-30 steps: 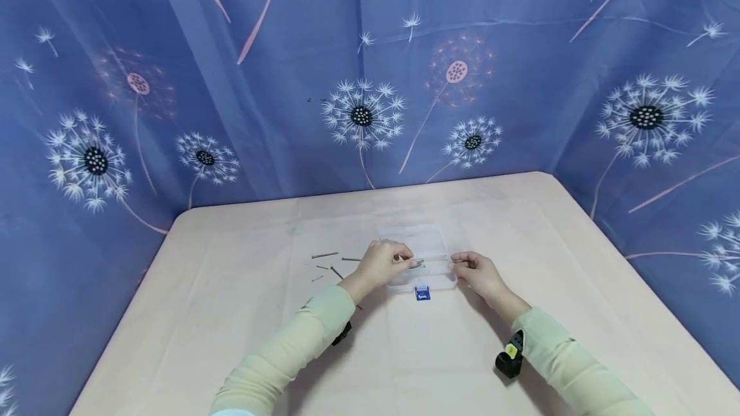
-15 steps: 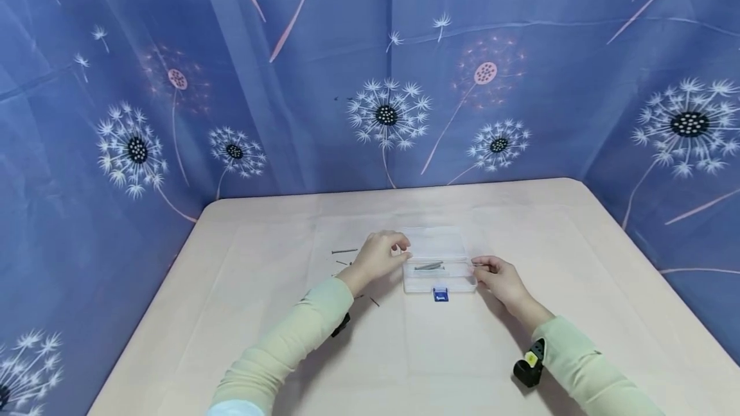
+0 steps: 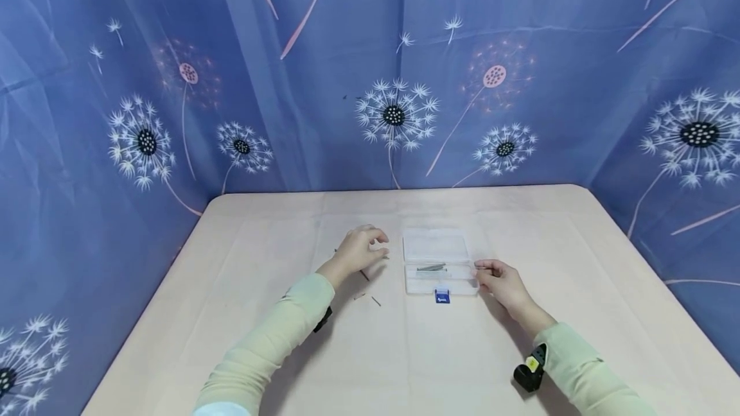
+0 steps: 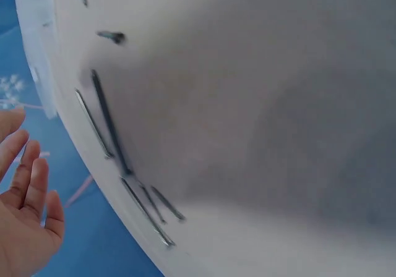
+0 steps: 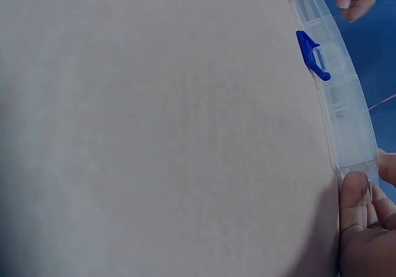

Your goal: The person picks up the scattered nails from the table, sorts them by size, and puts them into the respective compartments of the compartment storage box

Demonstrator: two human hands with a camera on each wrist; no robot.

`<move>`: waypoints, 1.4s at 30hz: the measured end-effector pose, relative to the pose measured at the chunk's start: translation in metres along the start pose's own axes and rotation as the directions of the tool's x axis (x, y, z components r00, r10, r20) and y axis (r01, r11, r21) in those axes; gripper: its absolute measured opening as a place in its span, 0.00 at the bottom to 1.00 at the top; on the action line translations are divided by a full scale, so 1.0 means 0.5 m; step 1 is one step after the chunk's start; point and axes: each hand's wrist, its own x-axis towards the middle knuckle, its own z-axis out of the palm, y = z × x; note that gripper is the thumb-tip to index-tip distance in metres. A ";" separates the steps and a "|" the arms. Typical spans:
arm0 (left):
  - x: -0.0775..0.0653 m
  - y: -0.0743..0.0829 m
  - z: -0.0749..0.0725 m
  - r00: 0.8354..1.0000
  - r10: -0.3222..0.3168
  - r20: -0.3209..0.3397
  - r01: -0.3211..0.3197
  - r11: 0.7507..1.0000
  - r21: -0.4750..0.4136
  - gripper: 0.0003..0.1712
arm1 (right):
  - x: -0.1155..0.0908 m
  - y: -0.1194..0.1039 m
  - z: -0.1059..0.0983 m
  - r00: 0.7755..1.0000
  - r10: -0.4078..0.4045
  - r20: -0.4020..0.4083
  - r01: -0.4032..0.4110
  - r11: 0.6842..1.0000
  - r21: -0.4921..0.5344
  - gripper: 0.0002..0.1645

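Observation:
A clear plastic box (image 3: 411,285) with a blue latch (image 3: 442,296) lies with its lid (image 3: 436,246) folded back. Several grey nails (image 3: 431,268) are in its middle compartment. My right hand (image 3: 504,284) grips the box's right end between thumb and fingers; the right wrist view shows fingertips (image 5: 355,187) against the end wall. To the left of the box, my left hand (image 3: 357,252) hovers above loose nails, thumb and fingers apart and holding nothing. Its relaxed fingers show at the edge of the left wrist view, beside several scattered nails (image 4: 112,125) of differing lengths.
Two small nails (image 3: 376,301) lie on the pale tabletop (image 3: 428,358) nearer to me, between my arms. A short nail (image 4: 111,37) points toward the left wrist camera. A blue dandelion-print curtain (image 3: 324,82) stands behind the table and along its sides.
My left hand has moved from over the box leftward to the loose nails. The nails in the compartment are now uncovered. My right hand stays on the box end; the head view has shifted.

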 end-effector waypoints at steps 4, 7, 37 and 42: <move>-0.005 -0.021 -0.008 0.999 -0.025 0.033 0.024 0.999 0.034 0.09 | 0.004 0.000 0.000 1.000 0.006 -0.001 -0.006 1.000 0.002 0.24; -0.009 -0.031 -0.011 0.997 -0.047 0.059 0.043 0.997 0.057 0.09 | 0.004 0.001 0.001 1.000 0.017 0.001 -0.017 1.000 -0.012 0.24; -0.029 -0.059 0.001 0.972 -0.119 0.202 0.063 0.963 0.264 0.05 | 0.004 -0.007 0.012 1.000 0.027 -0.008 -0.027 0.999 -0.033 0.23; -0.026 -0.053 0.002 0.980 -0.096 0.173 0.054 0.971 0.233 0.05 | 0.001 -0.004 0.006 0.999 0.024 -0.021 -0.025 0.999 -0.042 0.23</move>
